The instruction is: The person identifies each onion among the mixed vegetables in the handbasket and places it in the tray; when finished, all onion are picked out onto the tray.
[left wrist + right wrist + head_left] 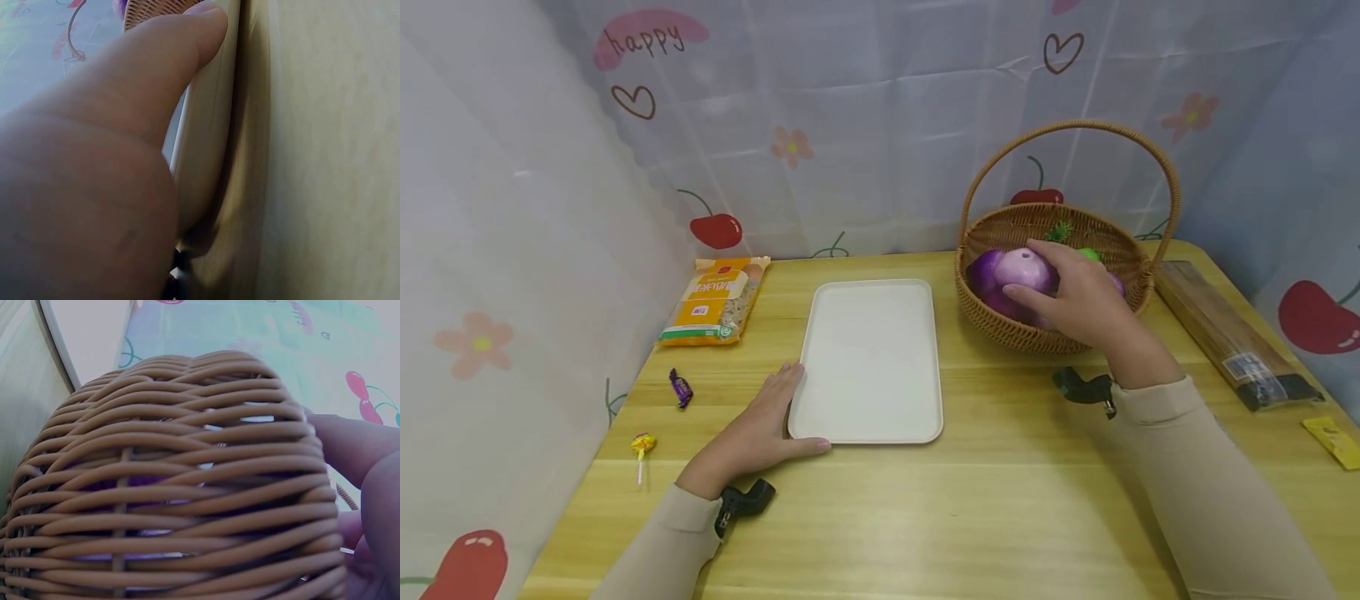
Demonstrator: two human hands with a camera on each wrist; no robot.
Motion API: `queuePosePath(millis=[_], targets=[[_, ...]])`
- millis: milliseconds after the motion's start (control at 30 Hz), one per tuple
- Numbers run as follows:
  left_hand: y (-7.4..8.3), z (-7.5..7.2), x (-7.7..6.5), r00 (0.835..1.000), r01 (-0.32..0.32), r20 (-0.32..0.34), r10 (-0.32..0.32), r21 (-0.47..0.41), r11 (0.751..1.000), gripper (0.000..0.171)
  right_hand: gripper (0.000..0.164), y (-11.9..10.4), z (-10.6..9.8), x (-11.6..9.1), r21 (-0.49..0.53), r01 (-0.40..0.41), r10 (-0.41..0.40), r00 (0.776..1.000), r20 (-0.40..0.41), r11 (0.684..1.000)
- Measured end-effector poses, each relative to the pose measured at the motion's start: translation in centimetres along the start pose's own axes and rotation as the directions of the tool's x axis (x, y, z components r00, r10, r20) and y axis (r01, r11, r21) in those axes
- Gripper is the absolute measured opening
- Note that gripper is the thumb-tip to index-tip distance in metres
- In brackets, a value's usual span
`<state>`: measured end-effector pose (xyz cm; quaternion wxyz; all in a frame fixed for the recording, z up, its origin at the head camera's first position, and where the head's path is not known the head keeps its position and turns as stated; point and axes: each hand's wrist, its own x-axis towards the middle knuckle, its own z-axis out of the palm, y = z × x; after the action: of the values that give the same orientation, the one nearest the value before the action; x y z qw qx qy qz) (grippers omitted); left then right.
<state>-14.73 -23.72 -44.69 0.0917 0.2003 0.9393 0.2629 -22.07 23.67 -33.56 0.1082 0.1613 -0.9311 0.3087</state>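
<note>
In the head view my right hand [1090,300] reaches over the near rim of a wicker basket [1045,340], thumb and fingers around a round, pale purple fruit or vegetable [1024,272]. Darker purple pieces [983,272] lie beside and under it, and a bit of green [1088,253] shows behind the hand. From the right wrist, the basket's woven side [169,487] hides most of the hold. My left hand [758,427] rests at the near left corner of a white rectangular tray [868,358], fingers along its left side, thumb along its near edge.
Left of the tray lie an orange food packet [711,302], a purple-wrapped candy [681,388] and a lollipop [642,446]. A long pack of brown sticks or noodles [1232,333] and a yellow sachet [1332,442] are at right. The basket's tall handle [1075,125] arches above it.
</note>
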Motion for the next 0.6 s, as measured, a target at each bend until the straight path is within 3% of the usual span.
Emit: queuePosePath(millis=[267, 600], targets=[[0.1, -0.1, 0.0, 1.0, 0.0, 0.007, 0.0, 0.004, 1.0, 0.134, 0.081, -0.7, -0.2, -0.1, 0.023, 0.033, -0.033, 0.999, -0.024, 0.999], [0.0, -0.1, 0.0, 1.0, 0.004, 0.008, -0.004, 0.013, 1.0, 0.134, 0.075, -2.7, 0.0, -0.5, 0.016, 0.131, -0.13, 0.99, -0.058, 0.991]])
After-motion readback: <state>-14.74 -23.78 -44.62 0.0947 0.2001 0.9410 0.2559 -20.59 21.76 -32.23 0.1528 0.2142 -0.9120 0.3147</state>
